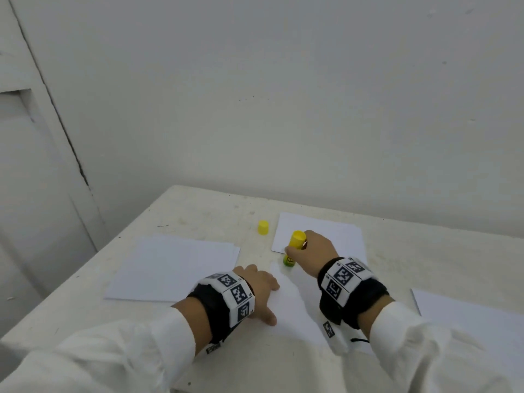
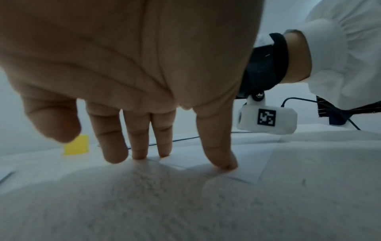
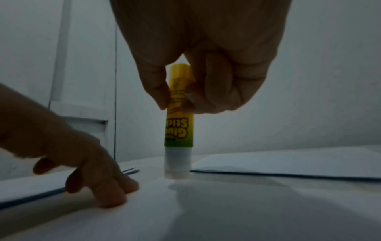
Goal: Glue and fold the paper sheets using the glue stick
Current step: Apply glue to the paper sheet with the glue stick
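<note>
1. Yellow-and-green glue stick stands upright, tip down on the near paper sheet, pinched between thumb and fingers of my right hand.
2. My left hand lies spread, fingertips pressing the same sheet's left edge flat on the table.
3. Judged from here, gluing is only starting; the tip sits at the sheet's far corner. I would keep the stick vertical, press lightly, and draw it along the edge while the left hand pins the paper against sliding.
4. Its yellow cap stands apart, beyond the sheet, clear of the stroke.
5. More paper waits: a stack to the left, another sheet behind the stick, one more at far right.
6. White, scuffed tabletop; a pale wall behind, and a panelled door to the left.
</note>
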`<state>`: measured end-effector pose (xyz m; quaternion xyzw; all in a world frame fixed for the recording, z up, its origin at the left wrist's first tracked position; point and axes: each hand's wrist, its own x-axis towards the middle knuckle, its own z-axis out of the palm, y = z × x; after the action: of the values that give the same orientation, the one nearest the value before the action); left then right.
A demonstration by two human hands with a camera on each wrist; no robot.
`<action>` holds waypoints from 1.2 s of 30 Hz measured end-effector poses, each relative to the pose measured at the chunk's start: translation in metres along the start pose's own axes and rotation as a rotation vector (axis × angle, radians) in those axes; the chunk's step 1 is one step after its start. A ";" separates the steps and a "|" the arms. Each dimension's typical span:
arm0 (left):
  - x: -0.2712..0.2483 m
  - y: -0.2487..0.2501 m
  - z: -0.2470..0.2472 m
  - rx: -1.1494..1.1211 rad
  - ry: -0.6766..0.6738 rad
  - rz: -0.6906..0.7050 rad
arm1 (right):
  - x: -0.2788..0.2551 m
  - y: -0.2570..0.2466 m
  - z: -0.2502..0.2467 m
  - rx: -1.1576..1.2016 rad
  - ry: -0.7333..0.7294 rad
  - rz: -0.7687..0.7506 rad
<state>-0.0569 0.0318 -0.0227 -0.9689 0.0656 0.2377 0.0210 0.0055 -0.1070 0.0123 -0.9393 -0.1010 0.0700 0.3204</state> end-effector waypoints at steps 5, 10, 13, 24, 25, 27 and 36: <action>-0.006 -0.001 -0.005 0.072 0.015 0.063 | 0.003 -0.010 0.011 -0.061 -0.017 -0.006; -0.002 -0.006 -0.007 0.087 0.015 0.092 | -0.003 0.017 -0.013 -0.131 0.023 0.067; 0.003 -0.006 -0.008 0.145 0.020 0.106 | -0.010 0.042 -0.034 -0.157 0.075 0.135; 0.018 -0.010 -0.010 0.067 -0.049 -0.007 | -0.025 0.085 -0.072 -0.171 0.172 0.313; 0.017 -0.010 -0.010 0.052 -0.059 -0.025 | -0.027 0.083 -0.072 -0.148 0.202 0.301; 0.013 -0.011 -0.013 0.037 -0.072 -0.042 | -0.033 0.071 -0.071 -0.045 0.294 0.224; 0.009 -0.018 -0.015 0.002 -0.110 -0.058 | -0.036 -0.017 -0.011 -0.159 -0.210 -0.139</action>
<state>-0.0397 0.0470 -0.0135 -0.9559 0.0364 0.2897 0.0324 -0.0300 -0.1088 0.0336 -0.9400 -0.2038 0.1372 0.2366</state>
